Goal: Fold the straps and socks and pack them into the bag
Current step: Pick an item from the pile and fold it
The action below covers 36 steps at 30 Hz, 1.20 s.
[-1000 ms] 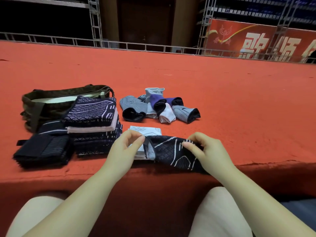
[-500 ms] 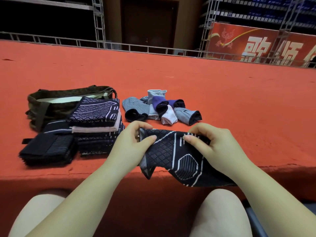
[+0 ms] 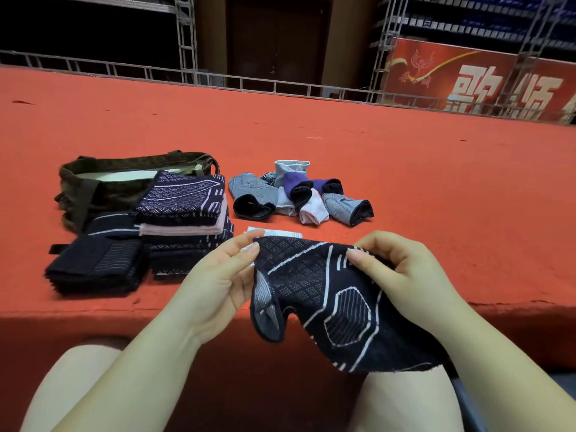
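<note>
Patterned knit strap (image 3: 336,304), limp, curved

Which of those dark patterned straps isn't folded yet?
The strap pinched between the left hand and right hand, hanging over the ledge. The others lie folded flat in stacks beside the bag.

Far beyond my right hand (image 3: 405,275), a red banner (image 3: 486,79) carries large white Chinese characters, cut off at the edge; I can't read them surely.
</note>
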Each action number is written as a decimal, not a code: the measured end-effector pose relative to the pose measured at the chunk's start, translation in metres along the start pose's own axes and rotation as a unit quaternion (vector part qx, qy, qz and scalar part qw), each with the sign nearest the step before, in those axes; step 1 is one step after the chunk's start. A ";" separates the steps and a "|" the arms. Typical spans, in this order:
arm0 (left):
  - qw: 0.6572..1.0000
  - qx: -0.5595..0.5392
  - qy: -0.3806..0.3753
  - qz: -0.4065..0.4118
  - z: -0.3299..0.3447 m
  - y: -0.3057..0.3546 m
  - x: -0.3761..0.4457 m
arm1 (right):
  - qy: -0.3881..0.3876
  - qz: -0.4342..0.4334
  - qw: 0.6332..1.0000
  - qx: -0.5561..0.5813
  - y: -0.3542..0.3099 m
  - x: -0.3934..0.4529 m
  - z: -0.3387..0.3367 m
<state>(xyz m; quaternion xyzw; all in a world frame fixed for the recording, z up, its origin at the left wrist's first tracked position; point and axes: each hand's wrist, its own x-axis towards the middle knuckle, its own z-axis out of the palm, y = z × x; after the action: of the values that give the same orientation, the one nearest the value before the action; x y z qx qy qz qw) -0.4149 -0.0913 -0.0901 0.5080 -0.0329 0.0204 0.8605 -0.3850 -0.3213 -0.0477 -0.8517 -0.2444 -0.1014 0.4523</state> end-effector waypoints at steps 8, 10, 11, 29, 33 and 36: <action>0.862 0.459 -0.022 0.216 0.004 -0.013 -0.019 | -0.032 0.040 0.997 0.064 -0.008 0.005 0.002; 0.810 0.531 -0.042 0.245 -0.001 -0.020 -0.020 | -0.054 0.058 0.991 0.105 -0.010 0.004 0.003; 0.782 0.561 -0.037 0.269 -0.004 -0.023 -0.015 | -0.060 0.066 0.987 0.130 -0.012 0.004 0.002; 0.988 0.047 0.133 -0.068 0.025 -0.040 -0.016 | -0.059 0.105 0.971 0.207 -0.007 0.003 0.006; 0.985 0.001 0.151 -0.083 0.016 -0.040 -0.013 | -0.054 0.093 0.980 0.169 -0.002 0.003 0.004; 0.986 -0.024 0.156 -0.058 0.007 -0.029 -0.013 | -0.038 0.097 0.985 0.135 0.005 0.004 -0.001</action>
<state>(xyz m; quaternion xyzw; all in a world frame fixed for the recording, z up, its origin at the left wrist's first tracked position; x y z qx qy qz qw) -0.4265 -0.1112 -0.1135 0.4791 0.1312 0.0491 0.8665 -0.3791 -0.3228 -0.0488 -0.8056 -0.1890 0.0092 0.5614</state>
